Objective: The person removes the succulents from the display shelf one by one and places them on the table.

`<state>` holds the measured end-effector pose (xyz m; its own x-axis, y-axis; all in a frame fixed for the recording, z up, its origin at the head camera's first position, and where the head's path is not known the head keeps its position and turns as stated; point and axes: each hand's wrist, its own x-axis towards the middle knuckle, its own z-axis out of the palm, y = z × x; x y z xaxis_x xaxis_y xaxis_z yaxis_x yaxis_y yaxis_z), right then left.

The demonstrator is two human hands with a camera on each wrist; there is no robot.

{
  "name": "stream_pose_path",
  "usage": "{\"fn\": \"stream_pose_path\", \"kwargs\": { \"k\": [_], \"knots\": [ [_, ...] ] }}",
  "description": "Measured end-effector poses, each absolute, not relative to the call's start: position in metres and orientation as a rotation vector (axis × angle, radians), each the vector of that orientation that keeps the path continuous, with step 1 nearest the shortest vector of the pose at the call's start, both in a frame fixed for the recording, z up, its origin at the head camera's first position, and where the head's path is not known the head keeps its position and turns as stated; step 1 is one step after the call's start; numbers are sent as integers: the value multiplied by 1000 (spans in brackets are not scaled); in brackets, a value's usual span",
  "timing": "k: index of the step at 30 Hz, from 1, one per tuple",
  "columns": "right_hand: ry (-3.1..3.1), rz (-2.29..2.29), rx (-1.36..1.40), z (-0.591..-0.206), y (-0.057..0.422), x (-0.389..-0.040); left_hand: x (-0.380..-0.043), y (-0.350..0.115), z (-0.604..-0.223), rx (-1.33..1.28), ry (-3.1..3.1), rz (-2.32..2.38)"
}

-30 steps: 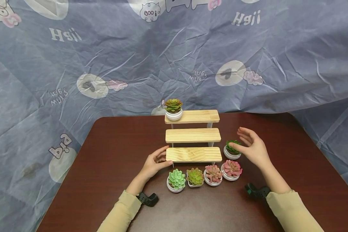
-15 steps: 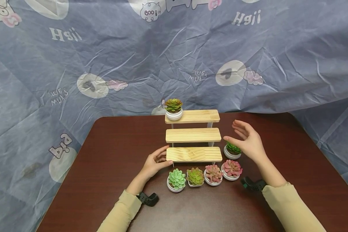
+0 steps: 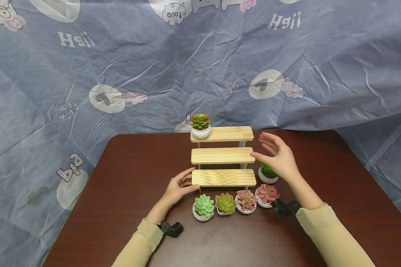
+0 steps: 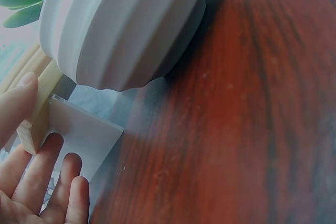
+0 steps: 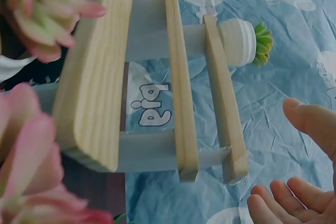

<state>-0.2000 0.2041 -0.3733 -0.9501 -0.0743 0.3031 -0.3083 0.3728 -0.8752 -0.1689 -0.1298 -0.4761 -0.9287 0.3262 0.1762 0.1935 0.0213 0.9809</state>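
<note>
A three-tier wooden display stand has pale boards on clear supports. My left hand grips the left end of its lowest board; in the left wrist view the thumb lies on one side of the wood and the fingers on the other. My right hand is held up by the stand's right side, thumb and fingers apart, with nothing between them. A green-brown succulent in a white pot stands at the left of the top board. Partly behind my right hand is a dark green potted succulent.
In front of the stand are potted succulents: light green, yellow-green, pink and deeper pink. They stand on a dark red-brown table. A printed blue-grey cloth hangs behind it.
My right hand has moved left and away from me, from over the dark green succulent toward the stand's upper boards. The left hand and the plants stay where they were.
</note>
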Motion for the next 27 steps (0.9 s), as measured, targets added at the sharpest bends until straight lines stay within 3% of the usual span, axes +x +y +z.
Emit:
{"fn": "stream_pose_path", "kwargs": {
  "k": [27],
  "knots": [
    [-2449, 1670, 438, -355, 164, -219, -170, -130, -477, 576, 2177, 2059]
  ]
}}
